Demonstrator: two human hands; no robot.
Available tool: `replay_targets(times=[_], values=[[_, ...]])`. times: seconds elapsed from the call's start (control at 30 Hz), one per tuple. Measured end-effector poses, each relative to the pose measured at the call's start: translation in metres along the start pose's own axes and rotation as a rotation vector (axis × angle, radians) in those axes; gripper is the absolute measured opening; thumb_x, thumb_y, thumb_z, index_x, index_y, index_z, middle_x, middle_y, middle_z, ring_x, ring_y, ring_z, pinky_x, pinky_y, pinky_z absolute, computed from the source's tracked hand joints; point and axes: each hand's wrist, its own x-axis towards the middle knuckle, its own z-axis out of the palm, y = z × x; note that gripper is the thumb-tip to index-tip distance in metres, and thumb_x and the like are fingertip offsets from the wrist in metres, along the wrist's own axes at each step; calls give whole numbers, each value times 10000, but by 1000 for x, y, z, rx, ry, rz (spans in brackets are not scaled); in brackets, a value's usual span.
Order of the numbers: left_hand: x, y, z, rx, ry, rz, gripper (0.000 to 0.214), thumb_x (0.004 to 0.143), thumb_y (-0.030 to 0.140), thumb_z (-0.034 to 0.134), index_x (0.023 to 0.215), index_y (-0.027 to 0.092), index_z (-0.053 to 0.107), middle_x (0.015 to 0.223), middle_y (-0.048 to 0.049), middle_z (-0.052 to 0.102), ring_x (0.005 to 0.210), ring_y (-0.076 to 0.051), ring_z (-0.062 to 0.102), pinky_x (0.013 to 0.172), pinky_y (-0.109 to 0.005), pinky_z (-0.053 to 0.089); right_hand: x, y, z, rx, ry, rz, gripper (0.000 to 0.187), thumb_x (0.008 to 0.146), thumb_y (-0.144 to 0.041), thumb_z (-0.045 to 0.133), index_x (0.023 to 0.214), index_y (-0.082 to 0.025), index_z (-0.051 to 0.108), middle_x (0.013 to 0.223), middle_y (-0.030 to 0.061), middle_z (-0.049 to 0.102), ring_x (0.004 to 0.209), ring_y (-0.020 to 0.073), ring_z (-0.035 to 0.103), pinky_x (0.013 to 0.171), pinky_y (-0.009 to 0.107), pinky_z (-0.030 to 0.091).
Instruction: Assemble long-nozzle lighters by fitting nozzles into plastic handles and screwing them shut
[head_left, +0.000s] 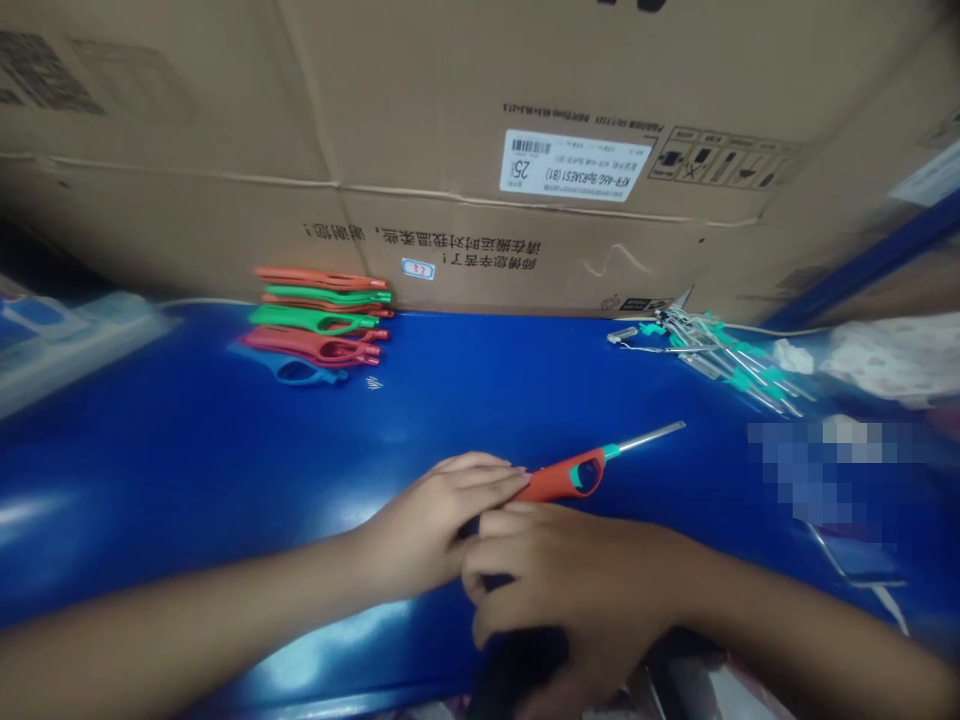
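Note:
An orange stick lighter (559, 480) with a teal trigger and a thin metal nozzle lies slanted over the blue table, its nozzle pointing to the upper right. My left hand (457, 510) is closed on the rear of its handle, with the fingers along the top. Just below, my right hand (562, 570) has its fingers bent in toward the handle's rear end and my left fingertips. What those right fingers pinch is hidden from view.
Several coloured lighter casings (315, 320) lie stacked at the back left, beside tiny metal bits (373, 382). Metal nozzles with teal parts (720, 360) are heaped at the back right. A large cardboard box (450, 150) stands behind the blue table (187, 480). A clear plastic bag (90, 340) sits left.

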Motion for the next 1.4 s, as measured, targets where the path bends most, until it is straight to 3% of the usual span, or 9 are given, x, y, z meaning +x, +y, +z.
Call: replay_targets(times=[0.23, 0.3, 0.43, 0.5, 0.6, 0.7, 0.97, 1.2, 1.4], values=[[2, 2, 1, 17, 3, -5, 482, 935, 205, 642, 1410, 194, 565, 1339, -106, 669, 1258, -247, 588, 1069, -446, 505, 2, -17, -7, -45, -163, 32, 221, 867, -317, 691, 1001, -143, 666, 995, 47, 653, 928, 182, 553, 812, 315, 445], [2, 2, 0, 11, 8, 9, 474, 935, 210, 639, 1404, 192, 567, 1338, -109, 668, 1248, -244, 595, 1056, -435, 510, 4, -18, -12, 40, -128, 43, 213, 874, -275, 695, 1021, -128, 647, 949, 46, 666, 871, 166, 576, 814, 303, 474], [4, 5, -2, -37, -15, 64, 275, 923, 230, 660, 1195, 191, 681, 1205, -85, 725, 1169, -238, 639, 1053, -430, 499, 3, -18, -27, 256, 333, 103, 210, 890, -224, 716, 1060, -154, 616, 1017, 61, 685, 964, 154, 628, 876, 291, 510], [4, 7, -2, -20, -5, 47, 192, 929, 221, 644, 1107, 176, 701, 1107, -78, 742, 1091, -228, 662, 1025, -424, 513, 1, -16, -34, 257, 600, 151, 242, 866, -208, 744, 1060, -184, 601, 988, 45, 663, 885, 146, 626, 786, 288, 526], [4, 8, -1, 41, 16, 31, 284, 947, 238, 627, 1220, 180, 677, 1176, -93, 727, 1138, -233, 634, 1028, -428, 514, -2, -12, -38, 216, 894, 255, 348, 869, -191, 735, 1171, -236, 567, 1028, 39, 625, 835, 141, 614, 651, 265, 523], [2, 6, 1, 54, 16, 40, 381, 941, 249, 642, 1315, 176, 638, 1293, -109, 689, 1223, -243, 596, 1061, -440, 502, -3, -9, -37, 176, 1034, 275, 436, 902, -203, 688, 1296, -293, 524, 1234, 68, 579, 913, 162, 627, 622, 266, 558], [5, 11, -2, 37, -2, 59, 319, 943, 220, 630, 1257, 172, 663, 1211, -100, 718, 1158, -238, 623, 1042, -437, 507, -4, 0, -26, 34, 933, 230, 512, 958, -239, 586, 1436, -289, 407, 1377, 95, 518, 773, 119, 633, 584, 250, 593], [4, 11, -2, 58, -4, 52, 248, 949, 209, 620, 1187, 183, 686, 1224, -98, 707, 1165, -243, 617, 1037, -436, 503, -5, 1, -30, -265, 855, 129, 483, 944, -214, 586, 1411, -257, 468, 1128, 90, 618, 875, 194, 616, 660, 321, 592], [4, 9, -1, 64, 6, 48, 170, 943, 211, 637, 1099, 177, 695, 1121, -77, 722, 1126, -229, 624, 1021, -404, 504, -4, -18, -36, -360, 731, 111, 469, 963, -127, 496, 1426, -196, 474, 1201, 97, 655, 1037, 187, 633, 792, 317, 584]])
